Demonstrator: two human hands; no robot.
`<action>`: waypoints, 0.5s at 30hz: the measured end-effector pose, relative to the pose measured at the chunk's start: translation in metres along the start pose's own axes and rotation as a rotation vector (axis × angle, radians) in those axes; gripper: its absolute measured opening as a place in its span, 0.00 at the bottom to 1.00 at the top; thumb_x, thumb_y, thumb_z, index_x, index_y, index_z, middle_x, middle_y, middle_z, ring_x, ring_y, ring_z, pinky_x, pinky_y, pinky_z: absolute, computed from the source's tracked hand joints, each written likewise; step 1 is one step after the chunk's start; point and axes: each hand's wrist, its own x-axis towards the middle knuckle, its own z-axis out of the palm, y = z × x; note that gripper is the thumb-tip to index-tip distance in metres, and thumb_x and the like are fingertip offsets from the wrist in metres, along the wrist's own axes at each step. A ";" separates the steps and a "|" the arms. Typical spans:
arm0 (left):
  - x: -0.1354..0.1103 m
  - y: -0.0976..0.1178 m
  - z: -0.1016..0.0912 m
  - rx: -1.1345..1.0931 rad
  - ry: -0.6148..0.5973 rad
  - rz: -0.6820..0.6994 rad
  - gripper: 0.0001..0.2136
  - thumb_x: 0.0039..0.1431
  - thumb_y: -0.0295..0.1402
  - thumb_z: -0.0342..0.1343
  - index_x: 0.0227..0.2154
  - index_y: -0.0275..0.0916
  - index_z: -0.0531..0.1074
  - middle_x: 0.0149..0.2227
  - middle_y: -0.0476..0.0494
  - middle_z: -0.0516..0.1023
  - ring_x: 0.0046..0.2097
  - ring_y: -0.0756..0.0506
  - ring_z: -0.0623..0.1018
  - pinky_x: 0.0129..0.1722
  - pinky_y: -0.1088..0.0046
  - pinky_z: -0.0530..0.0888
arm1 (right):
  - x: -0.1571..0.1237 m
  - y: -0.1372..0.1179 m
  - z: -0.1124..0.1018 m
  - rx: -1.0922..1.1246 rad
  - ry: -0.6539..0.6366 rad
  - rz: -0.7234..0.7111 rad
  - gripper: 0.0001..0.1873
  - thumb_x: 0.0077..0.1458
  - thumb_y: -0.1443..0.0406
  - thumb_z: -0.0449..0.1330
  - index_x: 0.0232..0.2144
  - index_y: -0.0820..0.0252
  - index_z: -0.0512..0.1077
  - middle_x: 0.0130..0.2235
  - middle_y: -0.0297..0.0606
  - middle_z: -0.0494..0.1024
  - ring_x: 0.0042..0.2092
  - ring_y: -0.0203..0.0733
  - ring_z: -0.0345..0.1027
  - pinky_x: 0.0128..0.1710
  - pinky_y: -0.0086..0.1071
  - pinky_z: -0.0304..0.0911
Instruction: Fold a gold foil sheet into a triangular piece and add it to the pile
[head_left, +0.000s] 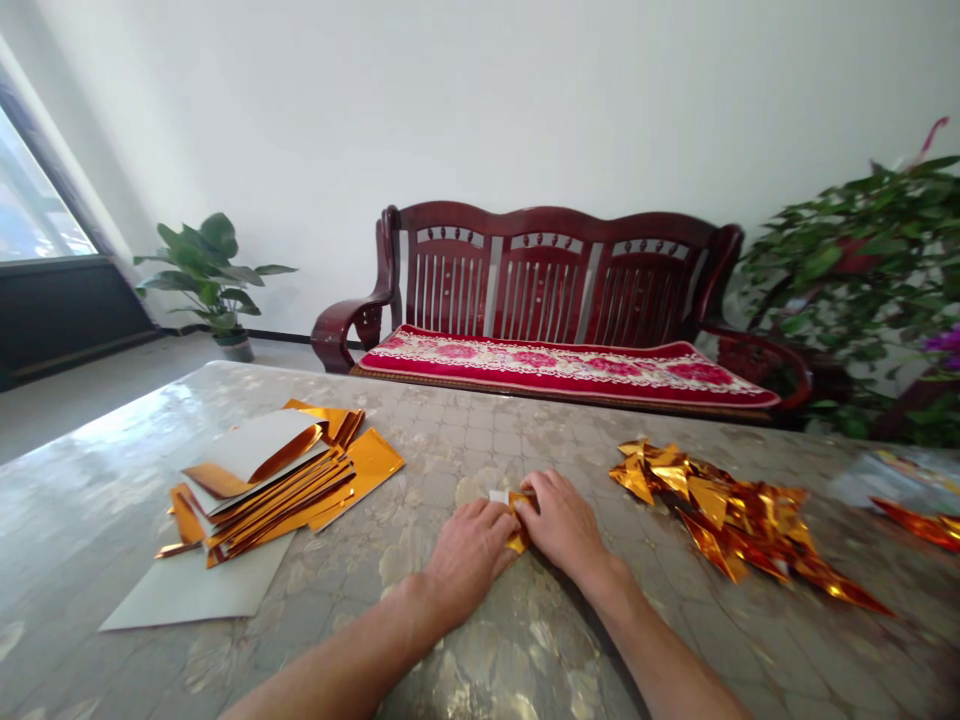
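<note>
Near the middle of the table, a small folded sheet of gold foil paper [519, 541] lies between my hands, mostly hidden by them. One whitish bit of it shows beyond the fingertips. My left hand [469, 550] presses on its left side with the fingers together. On the right side, my right hand [559, 520] has its fingers bent and closed on the paper. Left of my hands sits a pile of gold foil paper sheets [277, 495] with pale backs. To the right is a heap of folded shiny gold pieces [731, 505].
The table [420, 620] has a patterned, glossy cover. A clear plastic bag [892, 480] with orange foil lies at the right edge. Beyond the table stand a dark red wooden bench [540, 265] with a floral cushion, a potted plant [217, 265] and leafy plants [870, 270].
</note>
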 end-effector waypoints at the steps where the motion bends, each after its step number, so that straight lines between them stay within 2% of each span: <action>1: 0.000 0.001 -0.001 0.001 -0.004 0.005 0.08 0.65 0.34 0.54 0.46 0.43 0.69 0.47 0.47 0.74 0.49 0.43 0.71 0.51 0.65 0.69 | 0.001 0.000 0.000 0.000 -0.014 0.026 0.05 0.57 0.64 0.58 0.37 0.56 0.71 0.41 0.38 0.74 0.44 0.43 0.67 0.40 0.32 0.57; 4: -0.001 0.005 -0.004 0.012 -0.032 0.020 0.09 0.66 0.35 0.53 0.47 0.43 0.69 0.48 0.47 0.75 0.50 0.42 0.71 0.51 0.64 0.69 | 0.002 0.000 -0.002 0.016 -0.058 0.082 0.06 0.56 0.63 0.59 0.36 0.56 0.71 0.40 0.39 0.74 0.45 0.44 0.67 0.40 0.33 0.57; 10: -0.002 0.012 -0.009 0.040 -0.060 0.014 0.10 0.67 0.35 0.51 0.49 0.44 0.69 0.48 0.46 0.75 0.50 0.42 0.72 0.50 0.64 0.70 | 0.006 -0.001 -0.005 0.038 -0.076 0.113 0.03 0.53 0.64 0.59 0.29 0.56 0.70 0.37 0.37 0.74 0.41 0.41 0.67 0.35 0.30 0.54; 13: -0.002 0.012 -0.009 0.050 -0.055 0.015 0.12 0.67 0.36 0.51 0.51 0.45 0.69 0.49 0.45 0.75 0.51 0.42 0.72 0.49 0.64 0.70 | 0.007 -0.002 -0.008 0.084 -0.136 0.168 0.02 0.53 0.64 0.58 0.31 0.55 0.71 0.34 0.34 0.77 0.35 0.39 0.69 0.31 0.30 0.52; 15: -0.002 0.011 -0.008 0.054 -0.049 0.015 0.12 0.67 0.36 0.51 0.52 0.46 0.68 0.50 0.45 0.75 0.51 0.42 0.72 0.49 0.63 0.70 | 0.008 -0.002 -0.010 0.104 -0.167 0.217 0.08 0.53 0.63 0.59 0.37 0.54 0.72 0.35 0.34 0.79 0.35 0.40 0.71 0.30 0.29 0.52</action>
